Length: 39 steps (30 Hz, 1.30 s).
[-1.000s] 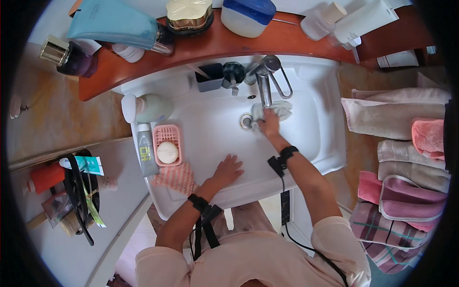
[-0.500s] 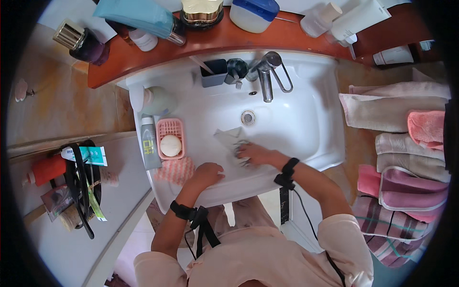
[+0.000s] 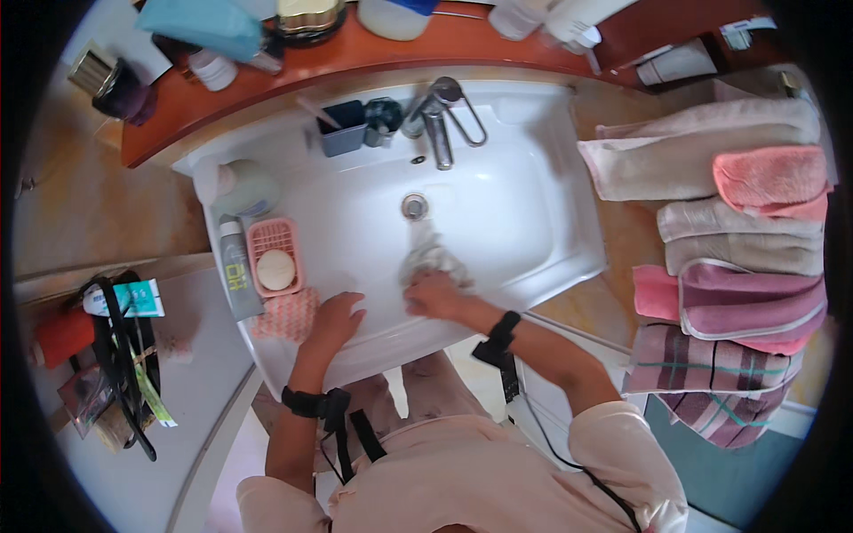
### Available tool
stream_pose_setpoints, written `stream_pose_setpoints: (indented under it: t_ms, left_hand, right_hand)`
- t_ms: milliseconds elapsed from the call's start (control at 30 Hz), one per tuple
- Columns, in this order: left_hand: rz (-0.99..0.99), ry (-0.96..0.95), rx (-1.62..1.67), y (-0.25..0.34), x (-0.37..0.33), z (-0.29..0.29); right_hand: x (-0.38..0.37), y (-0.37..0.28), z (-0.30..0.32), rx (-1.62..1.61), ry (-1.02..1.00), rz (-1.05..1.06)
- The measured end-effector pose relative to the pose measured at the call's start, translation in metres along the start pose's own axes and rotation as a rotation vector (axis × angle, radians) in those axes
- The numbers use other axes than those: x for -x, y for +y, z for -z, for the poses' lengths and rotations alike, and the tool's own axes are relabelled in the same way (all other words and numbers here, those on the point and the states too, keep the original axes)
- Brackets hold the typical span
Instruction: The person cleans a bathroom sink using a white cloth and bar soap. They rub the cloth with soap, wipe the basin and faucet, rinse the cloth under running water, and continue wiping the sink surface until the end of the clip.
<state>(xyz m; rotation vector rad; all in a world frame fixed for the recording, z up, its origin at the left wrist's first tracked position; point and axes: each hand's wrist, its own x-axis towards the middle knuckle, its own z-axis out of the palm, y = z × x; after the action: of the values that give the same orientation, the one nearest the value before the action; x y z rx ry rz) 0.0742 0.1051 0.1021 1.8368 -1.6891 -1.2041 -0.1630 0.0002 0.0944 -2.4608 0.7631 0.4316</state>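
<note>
My right hand (image 3: 435,295) presses down on a crumpled pale grey-white cloth (image 3: 437,258) in the white sink (image 3: 351,200), on the near side of the drain (image 3: 414,207). Its fingers are bent over the cloth's near part, and a thin end of the fabric trails toward the drain. Over the sink's near left part is my left hand (image 3: 336,322), holding nothing, with its thumb and fingers apart. Just left of it lies a pink-and-white patterned cloth (image 3: 286,316). Beyond that, a pink soap dish (image 3: 283,233) carries a round white soap bar (image 3: 275,270).
A chrome faucet (image 3: 438,133) rises at the sink's back, beside a dark cup (image 3: 343,140). A grey tube (image 3: 236,266) and a pale pump bottle (image 3: 244,188) line the left rim. Bottles crowd the red-brown shelf (image 3: 382,55). Folded towels (image 3: 746,298) hang at right.
My right hand has drawn the cloth toward me, away from the drain, and the cloth is more bunched. The left hand's fingers have spread a little. The whole view has shifted.
</note>
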Motion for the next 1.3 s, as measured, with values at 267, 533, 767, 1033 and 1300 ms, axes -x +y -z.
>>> stream_pose_setpoints:
  t_ms: [267, 533, 767, 1033, 1300]
  left_hand:
    - [0.023, -0.034, -0.061, 0.0, -0.002, 0.005]
    - [-0.227, 0.021, 0.013, 0.047, -0.049, -0.029]
    - [-0.28, 0.055, 0.209, 0.088, -0.11, -0.058]
    - [-0.061, 0.18, 0.213, 0.085, -0.108, -0.014]
    - [0.287, -0.279, 1.041, 0.128, -0.074, 0.034]
  right_hand:
    - [0.014, 0.01, -0.013, -0.944, 0.094, -0.303]
    - [0.076, 0.026, 0.106, -1.524, 0.378, -0.328]
    - [0.115, -0.029, 0.22, -1.654, 0.612, 0.002]
    - [0.134, 0.069, 0.207, -1.03, 0.91, -0.307]
    - [0.087, 0.018, 0.087, -0.949, 0.425, -0.243]
